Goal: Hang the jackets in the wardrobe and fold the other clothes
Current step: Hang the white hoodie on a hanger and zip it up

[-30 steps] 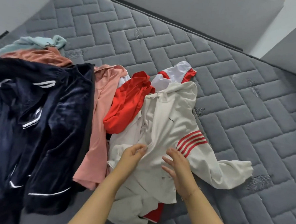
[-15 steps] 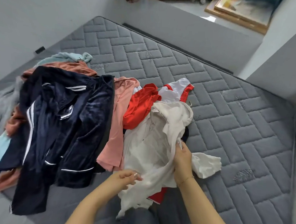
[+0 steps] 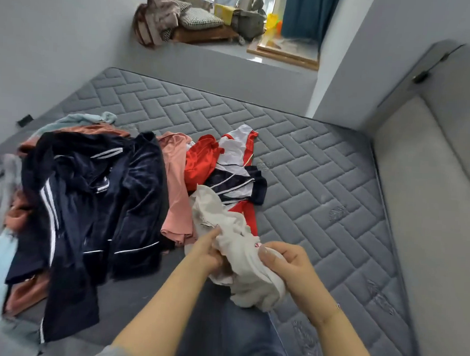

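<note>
A cream white jacket (image 3: 241,246) is bunched up and lifted off the pile between both hands. My left hand (image 3: 207,251) grips its left side, and my right hand (image 3: 286,265) grips its right side. On the grey quilted mattress (image 3: 323,188) lies a pile of clothes: a navy velvet garment with white piping (image 3: 96,197), a pink garment (image 3: 177,185), a red garment (image 3: 200,159), and a white, navy and red sports top (image 3: 236,175) now uncovered.
Rust, pale blue and grey clothes (image 3: 3,220) lie at the pile's left edge. A grey padded headboard (image 3: 429,188) runs along the right. A raised ledge with bags and cushions (image 3: 187,23) stands behind the mattress. My jeans-clad leg (image 3: 236,333) is below.
The white jacket lay spread on the pile; both hands gathered it and raised it toward me, uncovering the sports top underneath. The view has tilted up to show the room.
</note>
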A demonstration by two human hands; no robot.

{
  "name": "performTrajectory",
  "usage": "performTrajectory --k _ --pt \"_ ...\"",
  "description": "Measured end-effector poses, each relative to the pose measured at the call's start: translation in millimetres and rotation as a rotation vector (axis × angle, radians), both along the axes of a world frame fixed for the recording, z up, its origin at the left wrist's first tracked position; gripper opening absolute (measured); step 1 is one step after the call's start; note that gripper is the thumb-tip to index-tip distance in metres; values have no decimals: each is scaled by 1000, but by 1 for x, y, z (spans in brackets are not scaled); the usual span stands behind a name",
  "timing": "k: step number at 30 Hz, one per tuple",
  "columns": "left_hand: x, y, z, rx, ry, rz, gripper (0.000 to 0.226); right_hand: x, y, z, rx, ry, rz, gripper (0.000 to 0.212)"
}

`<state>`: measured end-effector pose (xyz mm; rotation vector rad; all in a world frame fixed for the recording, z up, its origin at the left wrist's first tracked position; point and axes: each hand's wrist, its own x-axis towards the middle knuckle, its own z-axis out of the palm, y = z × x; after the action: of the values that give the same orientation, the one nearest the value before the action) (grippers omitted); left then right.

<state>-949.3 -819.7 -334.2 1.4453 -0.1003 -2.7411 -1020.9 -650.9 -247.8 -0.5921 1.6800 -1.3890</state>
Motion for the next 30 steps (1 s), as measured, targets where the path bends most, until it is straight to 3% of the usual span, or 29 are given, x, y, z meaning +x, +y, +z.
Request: performTrajectory --k 4,8,12,17,22,27,30 --pt "27 30 9 -274 -54 21 42 30 39 12 31 -115 -93 28" --pt "67 47 41 -454 106 126 38 45 50 8 203 -218 -220 33" --pt "102 81 79 -659 144 20 50 73 35 10 135 -341 -135 38" --pt "144 108 92 -797 2 75 37 106 21 12 78 20 -92 27" --pt "201 153 100 -890 -23 175 29 137 27 25 34 155 129 23" --pt "256 213 116 -1046 -65 279 28 162 52 58 -178 139 412 19" --pt "302 249 128 -1183 -208 346 35 183 64 92 -278 29 623 29"
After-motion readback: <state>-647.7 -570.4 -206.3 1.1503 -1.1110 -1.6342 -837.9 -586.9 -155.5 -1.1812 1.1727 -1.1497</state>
